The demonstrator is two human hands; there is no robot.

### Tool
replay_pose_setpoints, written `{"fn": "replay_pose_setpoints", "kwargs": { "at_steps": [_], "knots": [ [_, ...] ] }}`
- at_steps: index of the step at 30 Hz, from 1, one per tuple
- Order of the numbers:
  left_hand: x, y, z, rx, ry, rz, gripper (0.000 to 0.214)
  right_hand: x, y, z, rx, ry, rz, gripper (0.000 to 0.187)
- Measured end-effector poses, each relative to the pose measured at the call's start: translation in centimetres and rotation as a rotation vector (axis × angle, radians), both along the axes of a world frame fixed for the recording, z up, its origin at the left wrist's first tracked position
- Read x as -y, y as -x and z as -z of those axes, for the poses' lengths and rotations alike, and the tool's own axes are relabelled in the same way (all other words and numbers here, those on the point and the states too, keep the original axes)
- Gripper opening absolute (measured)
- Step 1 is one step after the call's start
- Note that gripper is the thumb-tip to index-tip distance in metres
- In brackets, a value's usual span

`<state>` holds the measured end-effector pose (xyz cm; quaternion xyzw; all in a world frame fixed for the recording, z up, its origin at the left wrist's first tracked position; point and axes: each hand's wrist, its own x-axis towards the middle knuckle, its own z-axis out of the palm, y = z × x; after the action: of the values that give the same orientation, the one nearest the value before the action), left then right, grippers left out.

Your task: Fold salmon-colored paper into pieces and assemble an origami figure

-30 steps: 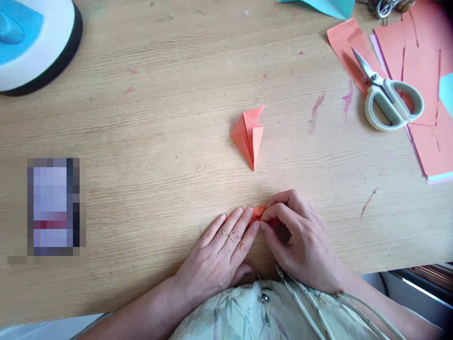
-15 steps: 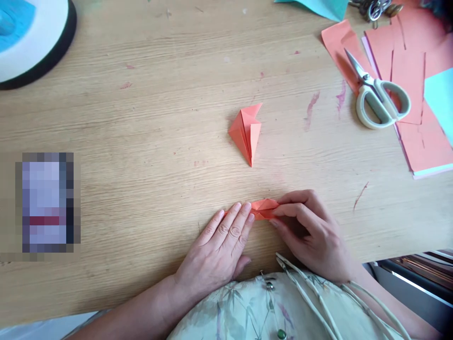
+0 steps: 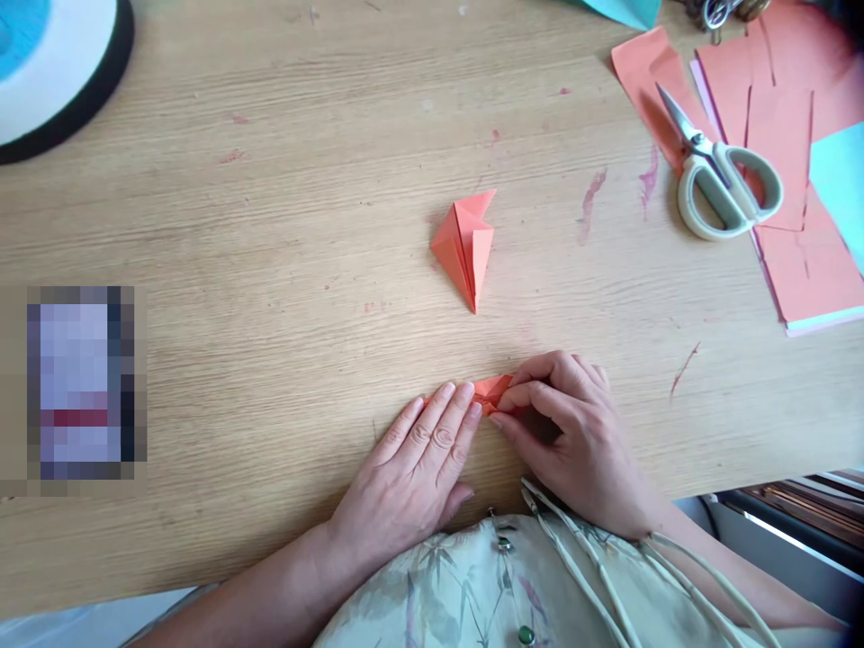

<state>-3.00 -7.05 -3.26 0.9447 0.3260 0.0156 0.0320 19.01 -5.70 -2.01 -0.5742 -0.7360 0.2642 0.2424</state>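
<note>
A narrow folded piece of orange paper (image 3: 491, 392) lies on the table near its front edge, mostly covered by my hands. My left hand (image 3: 422, 450) rests flat over its left part, fingers straight and side by side. At the right end, my right hand (image 3: 567, 418) pinches the paper between thumb and fingers; the exact fold under the fingertips is hidden. Beyond both hands, a second folded orange paper piece (image 3: 464, 250), kite-shaped with a pointed lower tip, lies by itself.
Scissors (image 3: 729, 184) with pale handles lie on orange paper sheets (image 3: 810, 279) at the right. Metal clips (image 3: 719, 13) and teal paper (image 3: 631, 9) are at the back. A round white-and-blue object (image 3: 87, 72) stands at the far left, above a blurred rectangular item (image 3: 81, 360).
My right hand has moved left along the folded paper, bending its right end inward, so less of it shows. My left hand stays pressed in place. The view has shifted slightly.
</note>
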Motion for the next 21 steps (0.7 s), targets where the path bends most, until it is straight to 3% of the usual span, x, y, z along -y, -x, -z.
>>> {"fn": "replay_pose_setpoints", "kwargs": {
  "at_steps": [10, 16, 18, 21],
  "knots": [
    [-0.2, 0.1, 0.0, 0.009, 0.003, 0.008, 0.064, -0.2, -0.2, -0.2, -0.027, 0.047, 0.012, 0.012],
    [0.0, -0.1, -0.1, 0.014, -0.019, -0.002, 0.062, -0.2, -0.4, -0.1, 0.015, -0.014, 0.036, 0.011],
    [0.1, -0.1, -0.1, 0.014, -0.027, -0.008, 0.062, 0.1, -0.9, 0.0, -0.004, -0.033, 0.008, 0.008],
    [0.2, -0.1, 0.0, 0.021, -0.031, -0.012, 0.062, 0.9, -2.0, -0.1, -0.035, -0.120, -0.136, 0.022]
  ]
}}
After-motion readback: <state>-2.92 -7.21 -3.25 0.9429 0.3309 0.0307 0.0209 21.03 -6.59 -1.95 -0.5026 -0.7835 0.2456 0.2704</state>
